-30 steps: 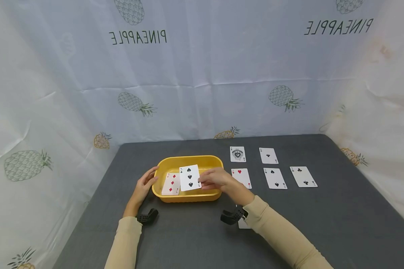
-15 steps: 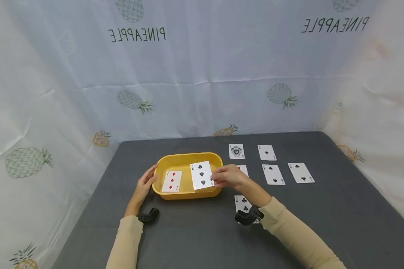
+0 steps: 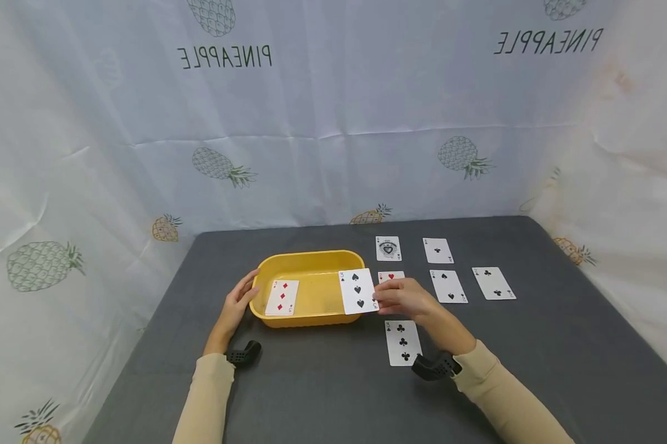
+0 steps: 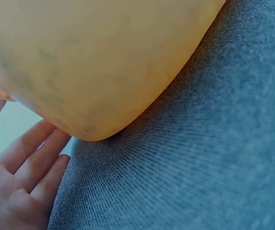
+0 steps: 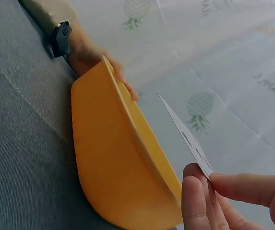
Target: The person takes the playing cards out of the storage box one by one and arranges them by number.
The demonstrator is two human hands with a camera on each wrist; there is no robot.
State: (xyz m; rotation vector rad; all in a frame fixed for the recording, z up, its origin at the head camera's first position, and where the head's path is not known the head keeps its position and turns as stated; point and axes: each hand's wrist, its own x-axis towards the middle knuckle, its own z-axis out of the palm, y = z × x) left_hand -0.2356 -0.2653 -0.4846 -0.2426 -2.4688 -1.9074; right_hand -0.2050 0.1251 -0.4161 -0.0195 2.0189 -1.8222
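My right hand [image 3: 413, 302] pinches a three of spades playing card [image 3: 357, 291] by its right edge between thumb and fingers. The card is tilted above the right end of a yellow plastic basket [image 3: 318, 290]. In the right wrist view, that card [image 5: 187, 136] shows nearly edge-on. Inside the basket, at the left, lies a three of diamonds [image 3: 281, 298] face up. My left hand [image 3: 238, 305] rests at the basket's left end, fingertips at the rim. The left wrist view shows several of its fingers [image 4: 39, 165] fairly straight along the outer wall.
Face-up cards lie right of the basket: an ace of spades [image 3: 388, 249], an ace of clubs [image 3: 437, 251], a two of hearts [image 3: 389, 275] partly hidden, a two of spades [image 3: 448, 287], a two of clubs [image 3: 494, 283] and a three of clubs [image 3: 402, 343] nearer me.
My right hand has carried the three of spades rightward, from over the basket's middle to its right end. The three of clubs, earlier mostly hidden by my arm, now shows. My left hand stays at the rim.
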